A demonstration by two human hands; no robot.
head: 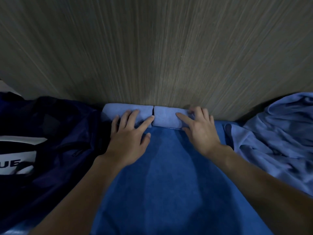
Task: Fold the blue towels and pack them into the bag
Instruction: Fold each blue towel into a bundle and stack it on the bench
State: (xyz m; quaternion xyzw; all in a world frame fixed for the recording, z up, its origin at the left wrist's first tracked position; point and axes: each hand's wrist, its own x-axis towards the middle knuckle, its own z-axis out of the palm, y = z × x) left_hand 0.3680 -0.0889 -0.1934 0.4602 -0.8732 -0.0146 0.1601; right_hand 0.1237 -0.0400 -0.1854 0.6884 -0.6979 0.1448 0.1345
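Evidently the folding step was in hand, or just closing. Two folded light-blue towels lay end to end at the far edge of the work area, their ends almost touching: the left folded towel (118, 110) and the right folded towel (165, 118). The left hand (129, 134) lay flat on the first, fingers spread and straight, grasping nothing. The right hand (200, 131) rested on the second, forefinger stretched along its top and the other fingers at its far end. It looked released too, pressing rather than pinching, though the thumb at the near edge was partly hidden.

The dark navy bag (67, 129) sat just left of the towels, touching the left one, a white printed label (16, 161) on its side. Its opening could not be made out in the dim light. A loose heap of unfolded light-blue towels (279, 133) lay to the right.

By my judgement, the next move called for closing each hand round a bundle so that the folds held. The bundles then had to be carried left and the bag's mouth found. The soft cloth would spring open if gripped loosely.

Both towels and forearms rested on a darker blue cloth (160, 180), whether bed cover or large towel I cannot say. Beyond it rose a wood-grain panel (152, 48). The place was dim.
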